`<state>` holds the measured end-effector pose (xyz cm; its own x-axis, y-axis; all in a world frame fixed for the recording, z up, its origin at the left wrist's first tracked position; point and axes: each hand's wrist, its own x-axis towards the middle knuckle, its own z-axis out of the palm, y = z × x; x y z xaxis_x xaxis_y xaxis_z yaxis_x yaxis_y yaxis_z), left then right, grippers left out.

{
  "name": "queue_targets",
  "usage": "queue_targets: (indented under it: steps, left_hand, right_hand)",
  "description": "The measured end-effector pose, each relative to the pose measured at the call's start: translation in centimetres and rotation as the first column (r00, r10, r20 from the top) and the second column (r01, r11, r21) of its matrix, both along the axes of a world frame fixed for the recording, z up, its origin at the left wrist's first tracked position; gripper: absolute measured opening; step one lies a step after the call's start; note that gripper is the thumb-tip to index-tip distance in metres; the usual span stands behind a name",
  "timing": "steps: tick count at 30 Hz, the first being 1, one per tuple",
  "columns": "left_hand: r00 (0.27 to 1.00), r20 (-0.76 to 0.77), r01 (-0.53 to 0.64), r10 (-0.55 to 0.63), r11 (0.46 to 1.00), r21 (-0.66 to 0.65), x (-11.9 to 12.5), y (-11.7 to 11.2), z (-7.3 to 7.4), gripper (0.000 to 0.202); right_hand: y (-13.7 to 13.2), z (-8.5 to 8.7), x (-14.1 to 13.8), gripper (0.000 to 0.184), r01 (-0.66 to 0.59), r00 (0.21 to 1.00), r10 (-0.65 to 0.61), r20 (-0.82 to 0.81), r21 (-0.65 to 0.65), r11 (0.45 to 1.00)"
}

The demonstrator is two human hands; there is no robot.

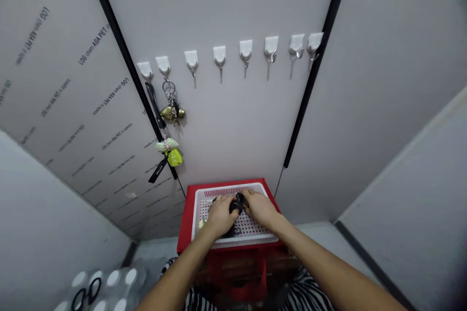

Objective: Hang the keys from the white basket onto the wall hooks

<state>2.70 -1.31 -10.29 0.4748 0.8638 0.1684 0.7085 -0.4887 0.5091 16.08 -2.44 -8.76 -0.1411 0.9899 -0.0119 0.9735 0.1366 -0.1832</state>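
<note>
Grip: the left hand (219, 215) was curled over a small black object (235, 205), and the right hand (260, 208) met it with fingertips pinched on the same piece; both were closed on it.
Black object: rounded and glossy, mostly hidden by the fingers, held low inside the basket, just above its floor.
Basket (197, 209): white plastic, rectangular, with a dotted perforated floor and slotted walls.
Stand (185, 226): smooth red, square-edged, directly beneath the basket.
Hooks (245, 49): a row of white pads with bent metal prongs on the matte grey wall above.
Key bunch (172, 112): a steel ring with a brass-coloured charm, hanging on the second hook from the left.
Strap (155, 104): flat and black, hanging from the leftmost hook, with a yellow-green tag (175, 157) lower down.
</note>
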Motion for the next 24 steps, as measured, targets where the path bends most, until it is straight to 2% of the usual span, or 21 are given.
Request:
queue_targets:
  steps: [5,8,15,19,24]
  left_hand:
    - [1.000,0.002,-0.025,0.025,0.999,-0.045,-0.1,-0.1,0.3,0.028]
    - [0.999,0.000,-0.042,0.042,0.998,-0.056,-0.1,-0.1,0.3,0.028]
    - [0.996,0.001,-0.087,0.087,0.995,-0.053,-0.3,-0.3,0.4,0.026]
    - [0.993,0.008,-0.117,0.118,0.991,-0.064,-0.5,-0.2,0.2,0.025]
    - [0.990,0.055,-0.124,0.130,0.987,-0.098,-0.6,0.1,-0.2,0.027]
  right_hand:
    - [0.1,-0.2,0.4,0.030,-0.040,0.999,0.040,-0.014,-0.013,0.999]
    - [0.1,-0.2,0.7,0.036,-0.080,0.996,0.078,-0.043,-0.027,0.996]
    - [-0.1,0.3,0.6,0.045,-0.078,0.997,0.078,-0.002,-0.054,0.995]
    - [0.0,1.2,0.9,0.043,-0.130,0.990,0.128,-0.055,-0.041,0.991]
    - [0.3,3.1,1.8,0.036,-0.095,0.981,0.099,-0.169,0.029,0.995]
